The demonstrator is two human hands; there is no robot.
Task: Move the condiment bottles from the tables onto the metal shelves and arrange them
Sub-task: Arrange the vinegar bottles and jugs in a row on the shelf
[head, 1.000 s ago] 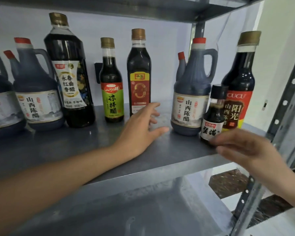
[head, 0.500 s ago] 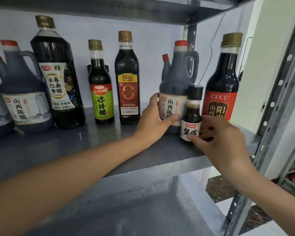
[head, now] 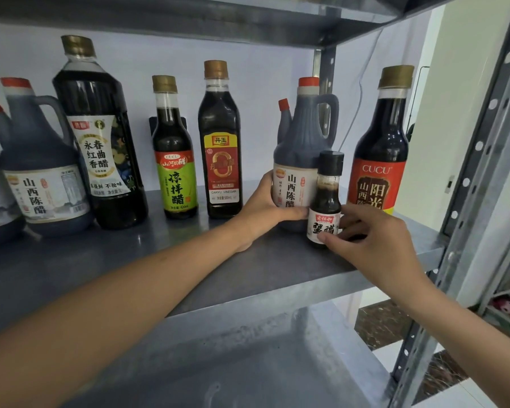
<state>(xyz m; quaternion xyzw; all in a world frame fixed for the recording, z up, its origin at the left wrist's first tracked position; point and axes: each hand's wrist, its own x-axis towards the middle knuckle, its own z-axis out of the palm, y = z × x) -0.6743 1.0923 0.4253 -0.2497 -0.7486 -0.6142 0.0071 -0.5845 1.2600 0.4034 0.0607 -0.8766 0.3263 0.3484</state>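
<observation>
A row of dark vinegar bottles stands upright on the grey metal shelf (head: 136, 260). My left hand (head: 265, 207) grips the base of a blue-grey handled jug (head: 302, 160) with a red cap and white label. Just in front of it stands a small black-capped bottle (head: 326, 201); my right hand (head: 371, 245) pinches its lower part between thumb and fingers. A tall CUCU bottle (head: 379, 160) with a red label is at the far right, partly behind my right hand.
To the left stand a red-labelled bottle (head: 221, 142), a green-labelled bottle (head: 174, 154), a large dark bottle (head: 97, 136) and two more handled jugs (head: 39, 172). A perforated upright post (head: 480, 160) bounds the right side. A lower shelf (head: 248, 363) lies beneath, another shelf overhead.
My left hand moved right from the bare shelf and took hold of the handled jug. My right hand closed its fingers on the small bottle.
</observation>
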